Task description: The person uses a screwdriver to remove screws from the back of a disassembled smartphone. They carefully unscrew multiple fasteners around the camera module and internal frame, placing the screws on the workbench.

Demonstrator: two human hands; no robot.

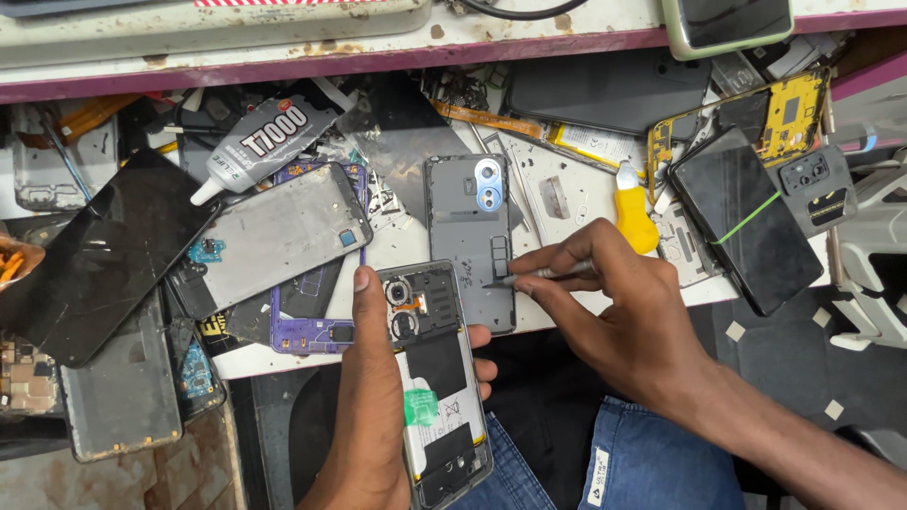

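Head view, sole entry.

Lower centre: left hand (364, 416) wrapped around an opened phone (435, 378), back cover off, camera rings, black shielding and a white battery with a green tab exposed; thumb along its left edge, fingertips showing at its right edge.

Centre right: right hand (619, 312) pinching a slim metal tool (543, 276) between thumb and fingers, tip pointing left and resting on or just above the grey back cover (470, 241), which lies flat on the bench directly above the phone.

Step, as judged: disassembly well in hand, tool between jobs. A next move with it calls for a steady tip and a firm hold on the phone.

Surrounding stock: adhesive tube (260, 142) upper left; grey mid-frame (274, 236) over a purple frame; black screen panel (90, 255) far left; yellow bottle (635, 212); black phone with green band (746, 222), right.
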